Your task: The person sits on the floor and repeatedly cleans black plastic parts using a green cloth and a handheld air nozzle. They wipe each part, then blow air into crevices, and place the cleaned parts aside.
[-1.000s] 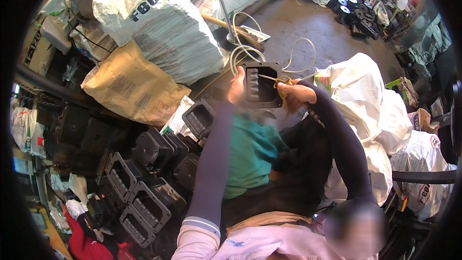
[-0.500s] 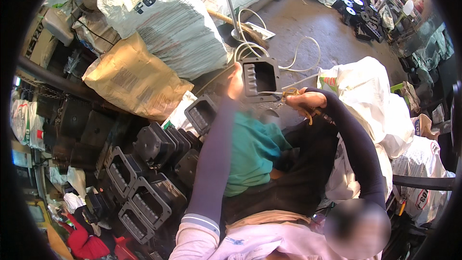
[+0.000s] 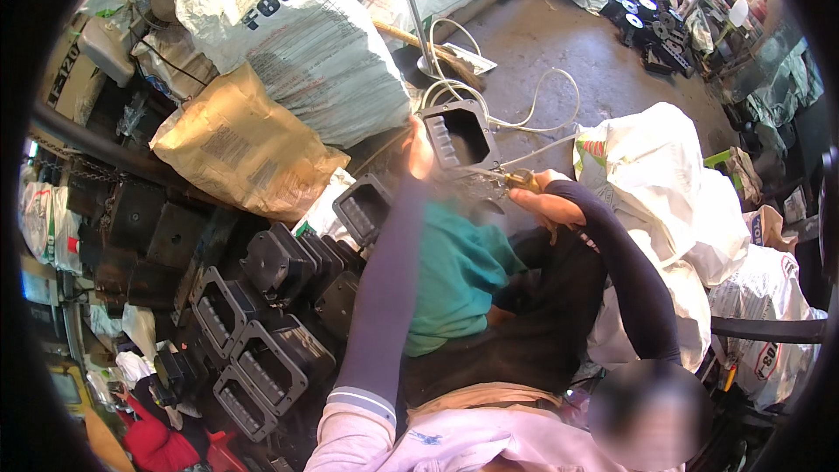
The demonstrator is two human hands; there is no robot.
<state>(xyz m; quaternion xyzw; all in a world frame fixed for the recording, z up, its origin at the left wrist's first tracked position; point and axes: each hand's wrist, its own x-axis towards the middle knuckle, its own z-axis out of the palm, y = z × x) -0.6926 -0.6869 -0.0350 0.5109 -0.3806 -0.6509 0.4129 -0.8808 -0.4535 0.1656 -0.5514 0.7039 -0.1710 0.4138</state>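
My left hand point(image 3: 419, 154) grips the left side of a black box-shaped housing point(image 3: 479, 163) with a flanged rim and a ribbed inner wall. The housing is held up and tilted, its opening facing me. Closed around a yellow air blow gun point(image 3: 523, 181) is my right hand point(image 3: 552, 204), just beside the lower right corner of the housing. The gun's thin nozzle points left along the lower rim. Green cloth point(image 3: 454, 280) lies over my lap below. Part of my left fingers is hidden behind the housing.
Several similar black housings point(image 3: 278, 363) stand stacked at my left. A brown paper sack point(image 3: 249, 144) and a large white sack point(image 3: 297, 44) are beyond them. White bags point(image 3: 642, 175) crowd my right side. A pale hose point(image 3: 559, 79) loops over the floor, near a broom point(image 3: 459, 65).
The housing has tilted and shifted slightly left in my left hand. My right hand has moved a little left and down with the blow gun, its nozzle now lower at the rim.
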